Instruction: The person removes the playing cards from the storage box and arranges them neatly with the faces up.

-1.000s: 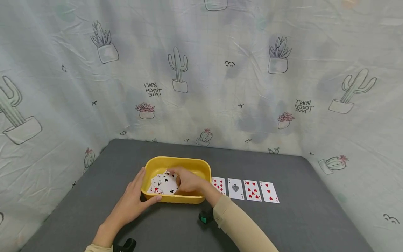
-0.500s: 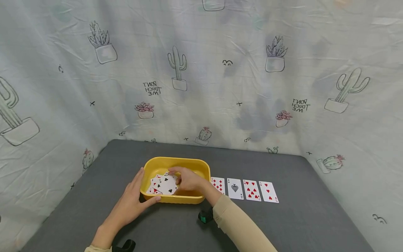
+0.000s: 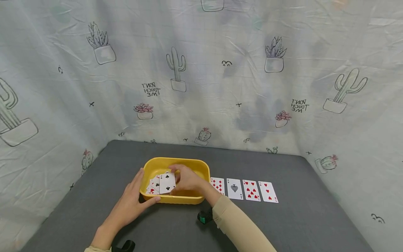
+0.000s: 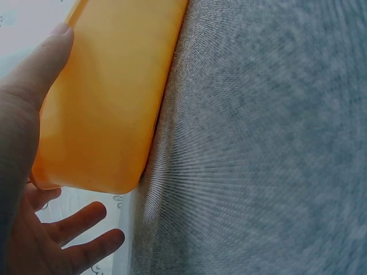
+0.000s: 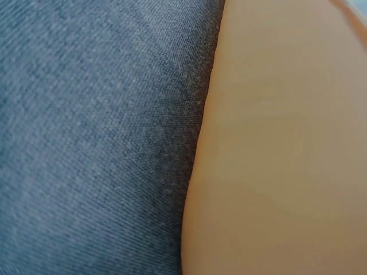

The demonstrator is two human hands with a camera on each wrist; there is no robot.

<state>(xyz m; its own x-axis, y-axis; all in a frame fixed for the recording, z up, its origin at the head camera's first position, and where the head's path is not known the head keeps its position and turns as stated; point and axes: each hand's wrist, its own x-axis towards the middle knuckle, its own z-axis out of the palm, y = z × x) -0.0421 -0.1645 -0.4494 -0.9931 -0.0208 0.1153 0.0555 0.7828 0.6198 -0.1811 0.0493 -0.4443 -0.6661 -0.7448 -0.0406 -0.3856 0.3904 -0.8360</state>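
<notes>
A yellow plastic tub [image 3: 181, 200] stands on the table with several loose playing cards [image 3: 153, 185] face up in its left part. Inside it, my right hand [image 3: 188, 179] pinches a clubs playing card [image 3: 167, 183] between thumb and fingers along its right edge. The card is tilted up over the others. My left hand [image 3: 129, 201] rests against the tub's left end, thumb along the near side and fingers spread at the end wall. The left wrist view shows that hand's fingers [image 4: 86, 229] fairly straight. In the right wrist view the tub wall [image 5: 281, 143] hides the right hand.
To the right of the tub several cards lie face up in a row: a diamonds card [image 3: 218, 184], an ace of spades [image 3: 234, 189], and two hearts cards [image 3: 251, 190]. The table [image 3: 299, 217] is grey. A patterned curtain [image 3: 207, 87] hangs behind it.
My right hand has raised the clubs card's right side, so it now tilts up from the pile. The left hand and the tub have stayed in place.
</notes>
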